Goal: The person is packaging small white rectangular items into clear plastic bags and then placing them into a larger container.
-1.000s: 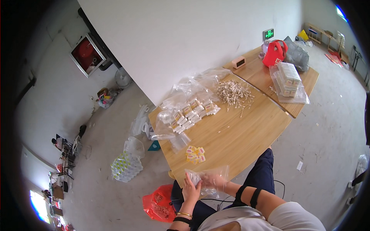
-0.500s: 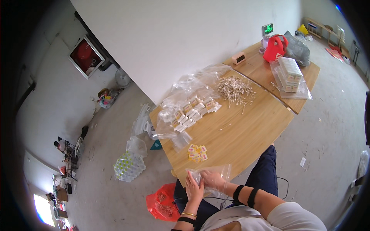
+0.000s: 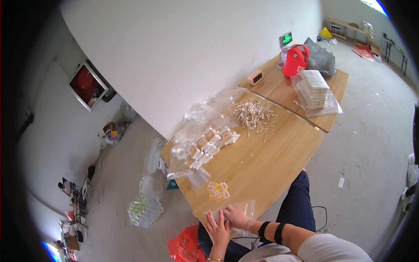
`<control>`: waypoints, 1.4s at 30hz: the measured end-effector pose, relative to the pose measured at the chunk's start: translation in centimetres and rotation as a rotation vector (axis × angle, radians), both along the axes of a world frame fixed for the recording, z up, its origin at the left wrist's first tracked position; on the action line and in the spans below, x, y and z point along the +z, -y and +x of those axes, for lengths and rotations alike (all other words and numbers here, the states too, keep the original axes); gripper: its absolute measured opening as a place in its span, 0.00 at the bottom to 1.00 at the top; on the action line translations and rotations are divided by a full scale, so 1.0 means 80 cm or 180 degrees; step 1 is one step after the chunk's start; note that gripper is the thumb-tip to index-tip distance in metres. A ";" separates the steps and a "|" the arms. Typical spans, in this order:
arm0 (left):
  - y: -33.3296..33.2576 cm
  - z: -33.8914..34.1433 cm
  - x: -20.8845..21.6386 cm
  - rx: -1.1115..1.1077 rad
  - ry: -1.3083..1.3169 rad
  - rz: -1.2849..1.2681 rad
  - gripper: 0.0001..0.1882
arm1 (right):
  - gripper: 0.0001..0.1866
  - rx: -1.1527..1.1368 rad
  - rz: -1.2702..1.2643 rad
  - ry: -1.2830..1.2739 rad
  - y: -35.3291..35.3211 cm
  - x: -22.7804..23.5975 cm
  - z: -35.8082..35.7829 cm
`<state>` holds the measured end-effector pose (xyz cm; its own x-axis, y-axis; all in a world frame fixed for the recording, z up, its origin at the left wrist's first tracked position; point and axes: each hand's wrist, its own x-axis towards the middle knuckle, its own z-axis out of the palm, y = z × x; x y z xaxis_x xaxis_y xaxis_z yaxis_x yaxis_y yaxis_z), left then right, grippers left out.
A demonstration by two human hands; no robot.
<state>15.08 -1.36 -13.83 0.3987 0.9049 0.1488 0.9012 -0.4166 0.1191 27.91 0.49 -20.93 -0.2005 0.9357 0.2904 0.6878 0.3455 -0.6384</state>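
At the near edge of the wooden table, both hands are on a clear plastic bag (image 3: 249, 213). My left hand (image 3: 217, 229) lies on the bag's left part with its fingers stretched out. Beside it, my right hand (image 3: 235, 216) has its fingers curled on the bag, whose loose edge shows right of the wrist. What is under the fingers is hidden. Just beyond the hands lie several small yellow-and-white cards (image 3: 218, 191). Farther off, small white-and-tan packs (image 3: 208, 148) sit in rows by crumpled clear plastic (image 3: 198, 115). A heap of cotton swabs (image 3: 253, 114) lies to their right.
The wooden table (image 3: 270, 161) meets a second table bearing stacked white packs (image 3: 315, 89), a red bag (image 3: 296, 61), a grey plastic bag (image 3: 322, 59) and a small pink clock (image 3: 255, 77). An open red plastic bag (image 3: 185, 244) and a clear bundle (image 3: 146, 212) are on the floor.
My left hand has flattened, its fingers now straighter on the bag. The right hand stays on the bag beside it. The whole view has shifted slightly as my head turned.
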 end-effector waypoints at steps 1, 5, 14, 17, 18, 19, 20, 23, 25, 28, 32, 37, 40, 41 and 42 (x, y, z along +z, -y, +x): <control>0.000 -0.001 0.000 -0.0034 -0.0106 -0.0028 0.33 | 0.30 0.0122 -0.0084 0.0420 -0.004 0.001 0.002; -0.002 -0.007 -0.002 -0.0226 -0.0194 -0.0088 0.32 | 0.28 0.0213 -0.0100 0.0487 -0.005 0.012 0.003; -0.005 -0.009 -0.005 -0.0105 -0.0284 -0.0170 0.32 | 0.26 0.2113 -0.1732 -0.1331 -0.038 0.023 0.131; -0.002 0.007 0.000 -0.0238 -0.0311 0.0266 0.31 | 0.17 0.1158 -0.3402 -0.1836 -0.083 0.014 0.253; -0.002 0.005 -0.002 -0.0223 -0.0297 0.0254 0.31 | 0.15 0.0462 -0.2541 -0.1862 -0.102 0.030 0.276; -0.003 0.008 -0.004 -0.0222 -0.0101 -0.0008 0.31 | 0.14 -0.0643 -0.1938 -0.1672 -0.129 0.028 0.299; -0.003 0.002 -0.006 -0.0142 0.0054 -0.0272 0.30 | 0.14 -0.1435 -0.1683 -0.1166 -0.163 0.065 0.296; -0.005 0.008 -0.004 -0.0242 -0.0126 -0.0040 0.30 | 0.22 -0.1773 -0.0808 -0.0996 -0.253 0.075 0.310; -0.006 0.005 -0.002 -0.0280 -0.0046 -0.0129 0.30 | 0.25 -0.1699 -0.0634 -0.0914 -0.302 0.077 0.290; -0.001 0.000 -0.003 -0.0205 -0.0032 -0.0278 0.28 | 0.32 -0.2121 -0.0609 -0.0128 -0.354 0.083 0.248; 0.000 0.006 0.006 -0.0097 -0.0013 -0.0525 0.26 | 0.40 -0.2692 -0.1021 -0.0006 -0.398 0.072 0.243; -0.002 -0.002 -0.005 -0.0222 0.0090 -0.0350 0.26 | 0.31 -0.2569 -0.1013 -0.0567 -0.392 0.072 0.269; -0.008 0.001 -0.004 -0.0276 0.0004 -0.0183 0.27 | 0.22 -0.1625 -0.1126 -0.2364 -0.333 0.080 0.293; -0.008 0.001 0.002 -0.0230 -0.0194 -0.0128 0.27 | 0.22 -0.1617 -0.1173 -0.2352 -0.298 0.079 0.296; -0.007 -0.004 0.007 -0.0144 0.0014 -0.0396 0.32 | 0.23 -0.1478 -0.1101 -0.1954 -0.254 0.106 0.288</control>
<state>14.75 -0.77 -13.28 0.4391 0.8976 0.0382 0.8812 -0.4386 0.1764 50.93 20.82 -12.48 0.3265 0.9403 -0.0960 0.2081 -0.1705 -0.9631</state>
